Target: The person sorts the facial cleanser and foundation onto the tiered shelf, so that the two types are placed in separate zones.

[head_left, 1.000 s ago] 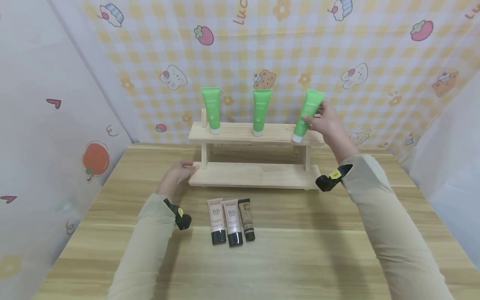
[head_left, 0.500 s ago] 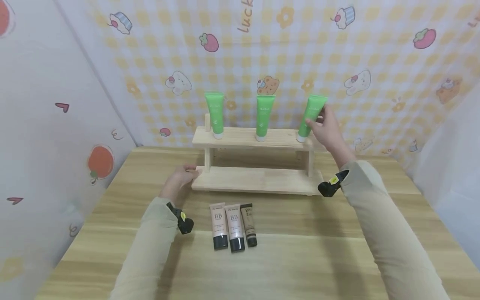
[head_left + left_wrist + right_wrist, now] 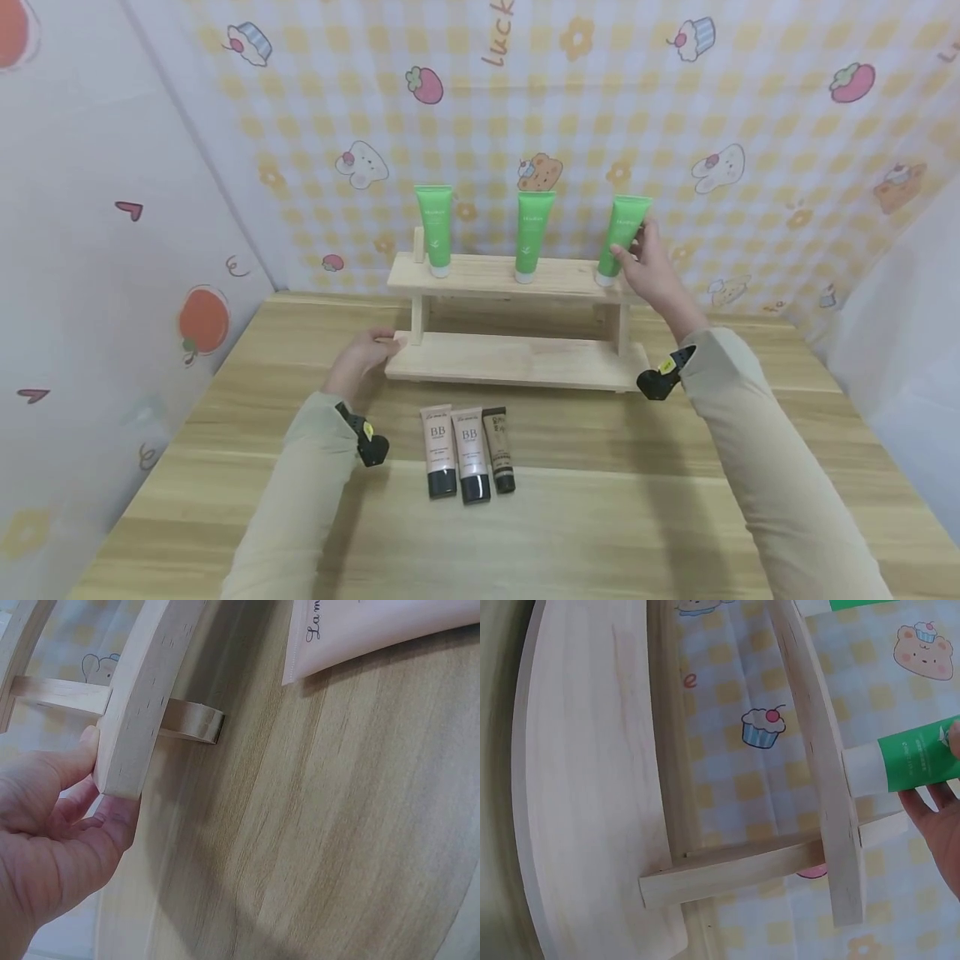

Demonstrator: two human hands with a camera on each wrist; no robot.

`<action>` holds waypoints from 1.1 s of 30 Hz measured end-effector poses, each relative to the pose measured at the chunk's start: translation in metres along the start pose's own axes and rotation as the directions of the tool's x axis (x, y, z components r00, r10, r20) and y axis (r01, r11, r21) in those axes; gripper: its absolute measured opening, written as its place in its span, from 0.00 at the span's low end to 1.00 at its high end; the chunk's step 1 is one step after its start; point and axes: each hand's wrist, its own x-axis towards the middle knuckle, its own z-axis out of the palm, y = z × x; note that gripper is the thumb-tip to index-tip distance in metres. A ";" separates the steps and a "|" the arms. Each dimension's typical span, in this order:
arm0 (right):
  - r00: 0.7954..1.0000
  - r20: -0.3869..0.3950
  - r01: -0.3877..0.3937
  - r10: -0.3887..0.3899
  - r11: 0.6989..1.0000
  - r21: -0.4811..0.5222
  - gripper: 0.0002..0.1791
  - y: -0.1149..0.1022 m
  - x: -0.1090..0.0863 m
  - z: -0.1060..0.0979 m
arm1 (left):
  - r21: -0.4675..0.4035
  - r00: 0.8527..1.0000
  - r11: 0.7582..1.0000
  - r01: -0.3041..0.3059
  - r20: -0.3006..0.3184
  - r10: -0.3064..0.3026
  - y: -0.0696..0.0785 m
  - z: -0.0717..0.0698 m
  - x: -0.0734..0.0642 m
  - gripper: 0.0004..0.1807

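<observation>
A two-tier wooden display stand is at the back of the table. On its left end, my left hand pinches the lower board, thumb above and fingers beneath in the left wrist view. My right hand holds a green squeeze tube near the right end of the upper board. The tube stands on its white cap, which meets the board in the right wrist view. Two more green tubes, one at the left and one in the middle, stand cap down on that board.
In front of the stand, two pink BB cream tubes and a slimmer brown tube lie side by side on the wood-grain table. A yellow checked cloth backdrop hangs behind the stand.
The right-hand green tube has come down onto the upper board and turned more upright, still in my right hand. My left hand keeps its hold on the stand. The head view has shifted slightly.
</observation>
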 end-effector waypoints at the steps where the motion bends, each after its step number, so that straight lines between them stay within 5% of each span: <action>1: 1.000 0.005 -0.005 0.005 1.000 0.013 0.32 0.001 -0.001 0.000 | 0.005 1.000 1.000 0.001 0.002 -0.001 0.000 0.000 0.000 0.30; 9: 1.000 0.003 -0.013 0.013 0.996 0.084 0.34 0.010 -0.004 0.002 | 0.023 1.000 1.000 0.013 0.007 -0.013 0.000 -0.002 -0.001 0.30; 18: 0.992 -0.062 -0.106 0.113 0.989 0.106 0.38 0.018 -0.016 0.001 | -0.002 0.999 0.999 0.037 0.019 -0.037 0.003 0.000 0.002 0.30; 24: 0.956 -0.154 -0.239 0.251 0.966 0.096 0.34 0.010 -0.029 0.007 | 0.001 0.999 0.999 0.034 0.016 -0.034 0.004 -0.001 0.004 0.30; 33: 0.893 0.011 -0.441 0.449 0.873 0.209 0.30 -0.001 -0.042 0.018 | 0.005 1.000 1.000 0.017 0.017 -0.017 0.003 0.000 0.004 0.30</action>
